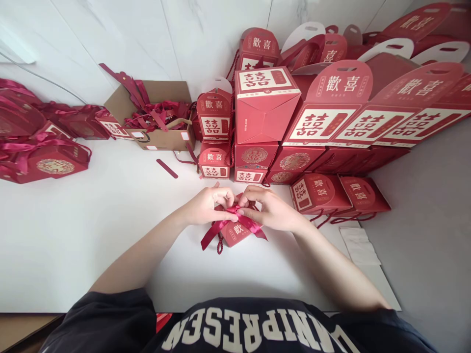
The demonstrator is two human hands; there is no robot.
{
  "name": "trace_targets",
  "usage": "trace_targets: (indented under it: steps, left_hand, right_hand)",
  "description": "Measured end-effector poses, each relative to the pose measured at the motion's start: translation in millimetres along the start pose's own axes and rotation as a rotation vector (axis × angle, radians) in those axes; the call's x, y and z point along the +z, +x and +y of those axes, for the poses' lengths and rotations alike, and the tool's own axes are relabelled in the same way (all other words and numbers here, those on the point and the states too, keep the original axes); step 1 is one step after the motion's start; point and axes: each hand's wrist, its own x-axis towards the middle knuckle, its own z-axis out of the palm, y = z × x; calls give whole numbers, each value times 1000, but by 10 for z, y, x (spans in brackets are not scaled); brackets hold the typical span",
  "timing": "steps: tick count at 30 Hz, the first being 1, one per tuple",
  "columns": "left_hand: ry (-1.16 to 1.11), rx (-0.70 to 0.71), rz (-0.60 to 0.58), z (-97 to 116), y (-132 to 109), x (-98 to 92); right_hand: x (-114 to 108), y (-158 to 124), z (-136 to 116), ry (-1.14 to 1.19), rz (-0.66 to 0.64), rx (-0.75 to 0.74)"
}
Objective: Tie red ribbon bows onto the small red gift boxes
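Note:
A small red gift box [235,236] with pale lettering lies on the white table in front of me. Across its top runs a shiny dark-pink ribbon [254,226], its two tails spreading left and right. My left hand [210,205] pinches the ribbon near its middle from the left side. From the right, my right hand [268,208] pinches the same ribbon, thumb and fingers almost meeting the left ones. The fingers partly hide the ribbon's centre. A twisted red cord loop [220,245] hangs out at the box's lower left.
Stacked red boxes [267,110] stand along the back and right, with two small boxes [320,192] lying at right. A cardboard box [165,139] of ribbons sits at back left, near a loose red strip [167,168]. Ribboned boxes [55,159] fill the far left; white papers [358,245] lie right.

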Motion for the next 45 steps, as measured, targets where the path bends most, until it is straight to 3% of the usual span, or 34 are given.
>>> trace_targets:
  steps: [7, 11, 20, 24, 29, 32, 36, 40, 45]
  left_hand:
    - [-35, 51, -75, 53, -23, -30]
    - [-9, 32, -44, 41, -24, -33]
    - [-47, 28, -108, 93, -25, -37]
    - [-1, 49, -104, 82, -34, -90]
    - [145, 97, -115, 177, -136, -311]
    - [260, 53, -28, 298, -210, -389]
    - [595, 0, 124, 383, -242, -350]
    - [684, -82, 6, 335, -231, -294]
    - [477, -149, -119, 305, -241, -320]
  right_hand:
    - [-83, -10, 8, 49, -41, -17]
    - [-46, -10, -40, 18, -46, -4]
    - [43, -36, -48, 99, -22, 44]
    - [-81, -78, -60, 122, -99, 74]
    - [-372, -158, -67, -11, -218, 102]
    - [-457, -161, -68, -21, -251, 163]
    - [-373, -117, -112, 161, -234, 228]
    - [-190, -87, -179, 194, -191, 341]
    - [-135, -93, -181, 70, -192, 253]
